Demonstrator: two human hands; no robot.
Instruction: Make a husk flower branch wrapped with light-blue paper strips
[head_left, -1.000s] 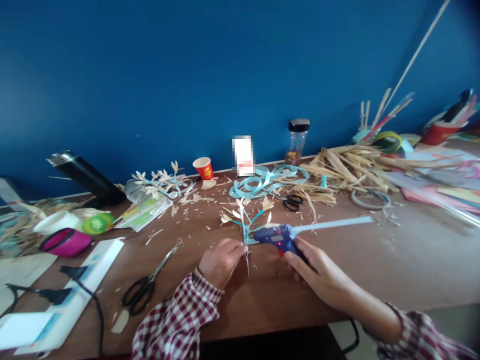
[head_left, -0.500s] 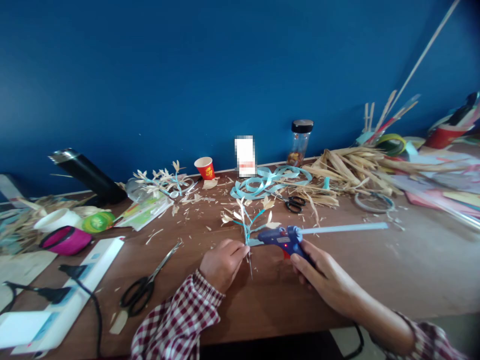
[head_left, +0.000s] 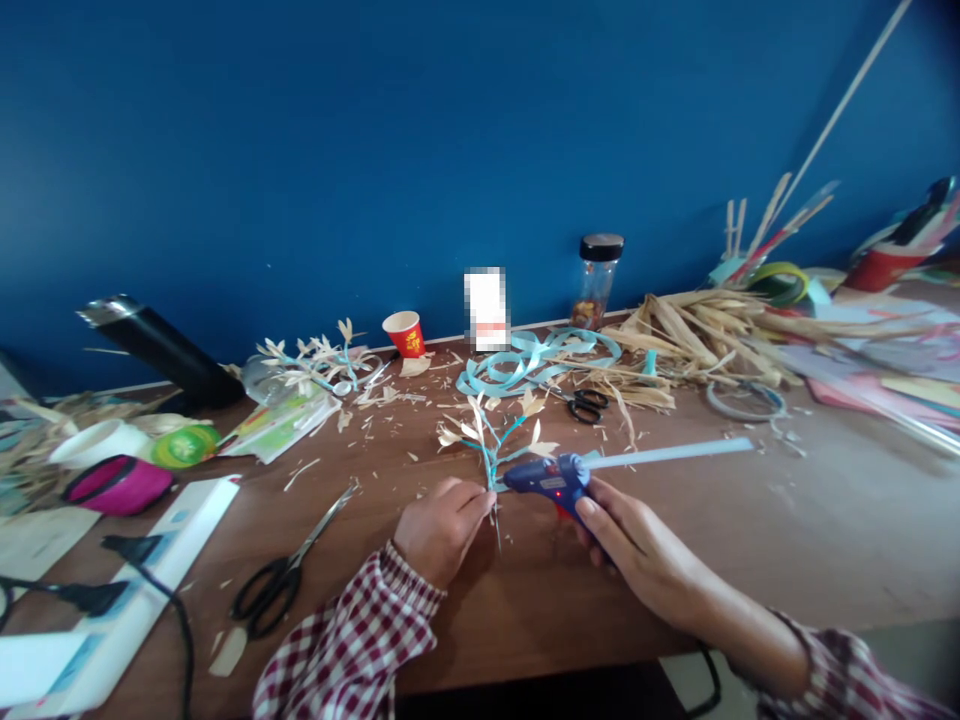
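Observation:
My left hand [head_left: 446,528] is closed, pinching the lower stem of a handmade flower branch [head_left: 491,450]. Pale husk petals top its several twigs, which are wrapped in light blue tape. My right hand [head_left: 634,540] is wrapped round the handle of a blue glue gun [head_left: 551,475] with a red light on its side. A long glue stick [head_left: 671,453] juts from the gun's back. The gun's nozzle points left at the stem, just beside my left fingertips; whether it touches is too small to tell. A piece of blue tape shows by the nozzle.
Black-handled scissors [head_left: 281,580] and a power strip [head_left: 150,590] lie to the left. Behind are another flower branch [head_left: 319,365], a red paper cup [head_left: 406,335], coiled blue ribbon [head_left: 517,365], small scissors [head_left: 587,404], a lidded jar [head_left: 598,285] and dry husks [head_left: 697,340].
My right hand has brought the glue gun slightly left, its nozzle now closer to the stem. The left hand keeps its pinch. The whole view has shifted a little.

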